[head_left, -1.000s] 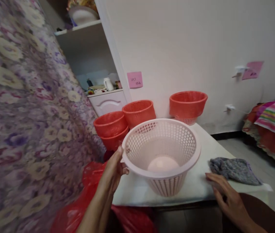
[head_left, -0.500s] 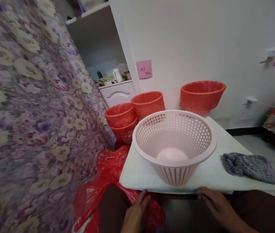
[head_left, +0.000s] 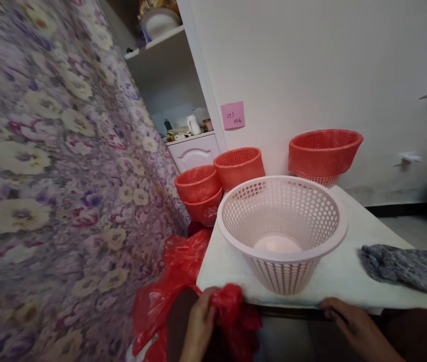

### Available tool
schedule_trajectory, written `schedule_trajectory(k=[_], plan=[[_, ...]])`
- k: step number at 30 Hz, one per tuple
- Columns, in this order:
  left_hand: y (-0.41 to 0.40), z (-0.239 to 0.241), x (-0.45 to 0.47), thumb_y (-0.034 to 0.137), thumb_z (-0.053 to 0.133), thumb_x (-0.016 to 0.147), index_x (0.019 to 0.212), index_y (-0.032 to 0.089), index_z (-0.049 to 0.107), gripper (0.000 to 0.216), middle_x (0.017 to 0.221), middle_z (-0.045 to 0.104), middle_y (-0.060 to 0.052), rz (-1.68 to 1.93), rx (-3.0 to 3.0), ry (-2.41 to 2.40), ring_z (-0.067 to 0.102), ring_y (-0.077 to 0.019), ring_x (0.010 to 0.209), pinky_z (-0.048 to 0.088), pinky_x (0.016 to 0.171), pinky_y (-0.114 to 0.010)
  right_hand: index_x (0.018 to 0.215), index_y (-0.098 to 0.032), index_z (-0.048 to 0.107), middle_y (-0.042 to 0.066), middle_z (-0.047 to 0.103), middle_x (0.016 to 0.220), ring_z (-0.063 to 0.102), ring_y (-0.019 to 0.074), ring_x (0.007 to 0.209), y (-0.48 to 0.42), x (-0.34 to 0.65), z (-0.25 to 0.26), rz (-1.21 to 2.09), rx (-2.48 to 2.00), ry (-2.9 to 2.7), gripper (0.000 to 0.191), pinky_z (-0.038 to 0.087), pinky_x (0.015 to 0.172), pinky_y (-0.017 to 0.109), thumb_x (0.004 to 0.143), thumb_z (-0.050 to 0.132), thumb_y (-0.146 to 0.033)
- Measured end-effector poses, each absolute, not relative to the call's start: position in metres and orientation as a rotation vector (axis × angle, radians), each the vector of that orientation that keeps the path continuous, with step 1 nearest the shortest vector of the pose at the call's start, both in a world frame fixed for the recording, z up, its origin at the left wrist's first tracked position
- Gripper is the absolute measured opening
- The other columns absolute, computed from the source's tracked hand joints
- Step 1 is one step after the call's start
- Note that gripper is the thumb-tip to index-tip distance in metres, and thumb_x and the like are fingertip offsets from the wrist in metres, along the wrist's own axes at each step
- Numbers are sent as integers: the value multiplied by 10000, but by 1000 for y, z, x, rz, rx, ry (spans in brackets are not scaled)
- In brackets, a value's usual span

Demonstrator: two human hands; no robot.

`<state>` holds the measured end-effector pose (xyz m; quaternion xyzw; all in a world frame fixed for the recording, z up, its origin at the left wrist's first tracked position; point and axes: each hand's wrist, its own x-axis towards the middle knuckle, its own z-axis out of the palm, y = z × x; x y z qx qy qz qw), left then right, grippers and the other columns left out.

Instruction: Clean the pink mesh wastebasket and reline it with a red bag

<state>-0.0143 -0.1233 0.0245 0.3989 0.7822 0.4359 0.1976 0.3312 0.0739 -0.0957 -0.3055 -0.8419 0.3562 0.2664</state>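
A pale pink perforated basket [head_left: 281,229] stands upright on the white table [head_left: 349,271], near its front edge. My left hand [head_left: 197,327] is below the table's front left corner, its fingers closed on a bunch of the red plastic bag [head_left: 177,274]. My right hand [head_left: 349,324] rests at the table's front edge to the right of the basket, fingers stretched along the edge and holding nothing. A grey cloth [head_left: 405,269] lies on the table beyond my right hand.
Several red baskets stand behind: a stack [head_left: 198,193] on the left, one [head_left: 240,167] beside it, and one [head_left: 324,153] on the table's far side against the wall. A floral fabric [head_left: 55,176] fills the left. A shelf unit [head_left: 183,136] stands behind.
My left hand let go of the pink basket's rim, dropped below the table and took hold of the red bag. My right hand slid back from the cloth to the table's edge.
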Motion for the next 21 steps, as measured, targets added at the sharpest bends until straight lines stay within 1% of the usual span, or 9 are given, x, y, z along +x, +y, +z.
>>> schedule_trajectory(k=[2,3,4,8,11,13,16,21], plan=[[-126,34,-35,318,541,740,986,209,558,269,710,642,20,1517,881,2134,626,-174,615,523,637,-306,981,-241,629,27,706,801,687,191,740,76,332,-96,980,-822,-2291,227,538,692,290,904,418,-273],[-127,37,-44,336,553,743,997,210,530,284,665,607,49,1656,768,2085,585,-147,532,505,561,-283,979,-244,630,25,706,800,688,191,735,77,333,-97,985,-827,-2293,230,540,688,288,905,415,-276],[-129,41,-51,332,576,736,996,215,515,292,668,591,65,1790,673,2025,562,-123,508,489,527,-256,977,-246,631,24,706,802,689,191,737,77,333,-97,983,-834,-2287,234,541,693,289,908,411,-281],[-129,54,-73,252,666,679,933,229,530,289,826,599,67,2231,450,1754,588,-83,661,506,603,-209,983,-255,634,22,707,824,691,191,777,76,335,-100,964,-856,-2229,247,540,735,294,924,401,-313],[-122,63,-89,180,640,721,903,221,535,214,810,581,74,2446,366,1601,570,-59,653,496,617,-195,996,-265,644,19,715,832,695,189,782,76,339,-102,965,-841,-2205,246,546,737,287,924,419,-332],[-116,67,-102,136,612,767,887,197,540,153,777,569,69,2553,326,1541,550,-56,621,483,594,-195,985,-268,659,19,726,830,702,191,781,78,341,-103,965,-829,-2203,245,556,727,281,915,436,-340],[-108,71,-120,164,598,839,880,154,561,56,741,557,52,2651,258,1511,521,-63,581,455,525,-200,988,-264,675,25,743,842,715,195,790,83,343,-106,960,-817,-2223,248,568,727,270,905,459,-352],[-98,87,-148,219,584,876,855,141,562,84,680,506,67,2744,125,1494,437,-36,495,373,427,-163,974,-251,682,27,741,801,717,189,745,87,342,-108,910,-789,-2238,254,569,690,250,899,463,-356]])
